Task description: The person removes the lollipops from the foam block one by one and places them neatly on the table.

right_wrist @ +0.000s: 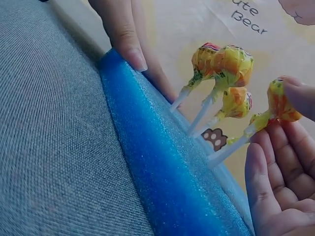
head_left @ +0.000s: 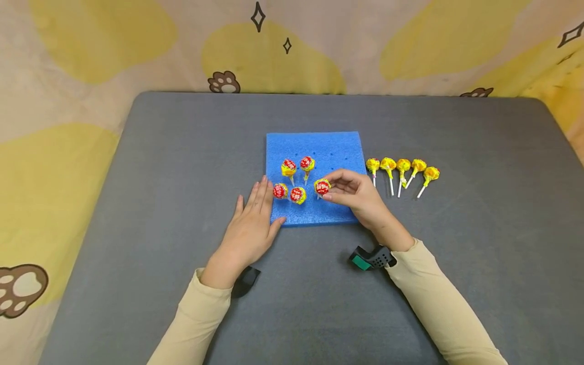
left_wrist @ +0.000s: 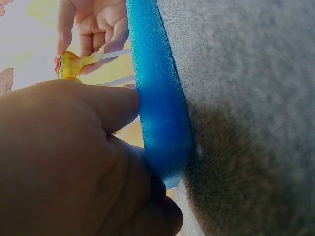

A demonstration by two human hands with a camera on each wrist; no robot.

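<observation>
A blue foam board (head_left: 337, 210) with small holes lies on the grey table. Several wrapped lollipops (head_left: 297, 195) stand in its left part, sticks down and red tops up. My right hand (head_left: 365, 200) pinches the head of another lollipop (head_left: 322, 187) right of these; in the right wrist view this lollipop (right_wrist: 278, 105) leans, its stick's lower end at the foam's top face. My left hand (head_left: 251, 223) rests along the board's left edge, fingers straight, thumb over the front left corner. In the left wrist view that thumb (left_wrist: 115, 105) presses on the foam.
Right of the board, several yellow-wrapped lollipops (head_left: 403, 166) lie in a row on the table (head_left: 479, 213), sticks toward me. A patterned cloth (head_left: 182, 45) hangs behind the table's far edge. Each wrist wears a black camera mount (head_left: 374, 257).
</observation>
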